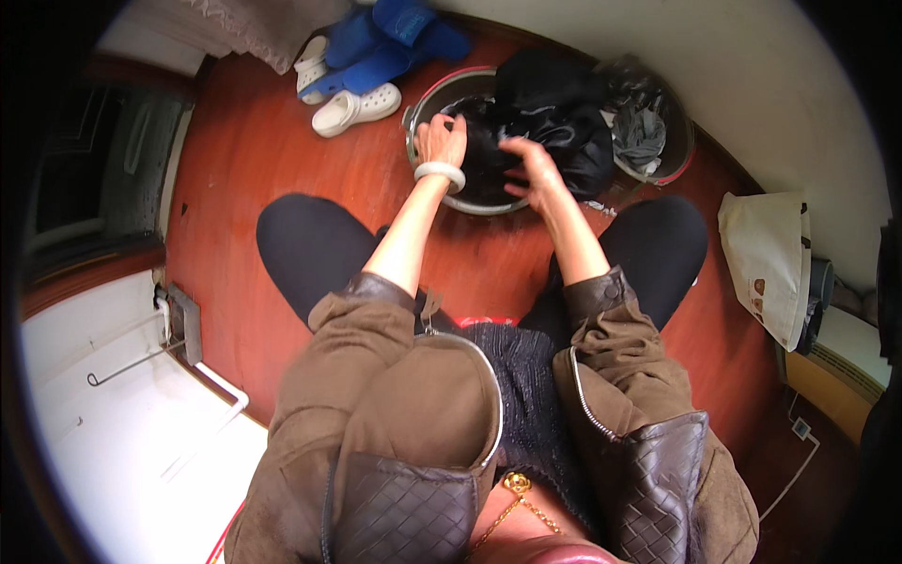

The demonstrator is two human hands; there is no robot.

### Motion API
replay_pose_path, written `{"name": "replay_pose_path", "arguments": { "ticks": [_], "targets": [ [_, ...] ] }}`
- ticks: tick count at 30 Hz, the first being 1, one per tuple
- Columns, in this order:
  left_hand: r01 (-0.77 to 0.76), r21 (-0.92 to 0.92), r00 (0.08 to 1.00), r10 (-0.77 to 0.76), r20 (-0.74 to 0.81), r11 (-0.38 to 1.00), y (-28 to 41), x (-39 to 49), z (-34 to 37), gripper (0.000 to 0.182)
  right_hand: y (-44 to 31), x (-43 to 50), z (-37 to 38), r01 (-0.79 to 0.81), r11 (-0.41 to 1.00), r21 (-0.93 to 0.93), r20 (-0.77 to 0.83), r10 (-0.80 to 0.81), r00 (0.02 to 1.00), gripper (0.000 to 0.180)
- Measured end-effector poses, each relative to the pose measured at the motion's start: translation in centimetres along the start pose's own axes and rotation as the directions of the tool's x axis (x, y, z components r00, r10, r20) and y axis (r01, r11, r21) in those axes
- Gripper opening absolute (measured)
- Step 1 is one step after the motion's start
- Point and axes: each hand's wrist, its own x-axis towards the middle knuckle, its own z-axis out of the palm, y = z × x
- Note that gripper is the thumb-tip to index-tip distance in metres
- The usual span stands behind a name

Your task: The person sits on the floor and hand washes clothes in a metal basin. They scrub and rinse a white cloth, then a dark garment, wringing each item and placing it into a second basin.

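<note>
A round metal basin (486, 209) stands on the floor between my knees. Shiny black fabric (564, 141), seemingly wet, fills it and bulges over its right side. My left hand (442, 143), with a pale bangle at the wrist, is over the left part of the basin. Its fingers bend down at the dark contents, and whether they grip anything is hidden. Blurred by motion, my right hand (533, 173) hovers at the front right of the basin beside the fabric. Its fingers are spread and nothing shows between them.
A second round container (678, 175) holding grey plastic bags (640, 134) adjoins the basin on the right, near the wall. Blue slippers (387, 60) and white clogs (358, 109) lie to the left. A cream tote bag (764, 264) stands at far right; a cable (793, 472) hangs below.
</note>
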Motion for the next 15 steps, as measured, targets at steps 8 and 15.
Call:
{"name": "replay_pose_path", "arguments": {
  "ticks": [8, 15],
  "targets": [
    [-0.255, 0.38, 0.925, 0.11, 0.363, 0.889, -2.0, -0.7, 3.7, 0.074, 5.6, 8.1, 1.3, 0.051, 0.684, -0.728, -0.245, -0.329, 0.912, 0.041],
    [-0.24, 0.429, 0.921, 0.065, 0.383, 0.871, -5.1, 2.0, 10.5, 0.049, 9.5, 13.5, 2.2, 0.308, 0.295, -0.904, -0.001, -0.725, 0.689, 0.039]
  ]
}}
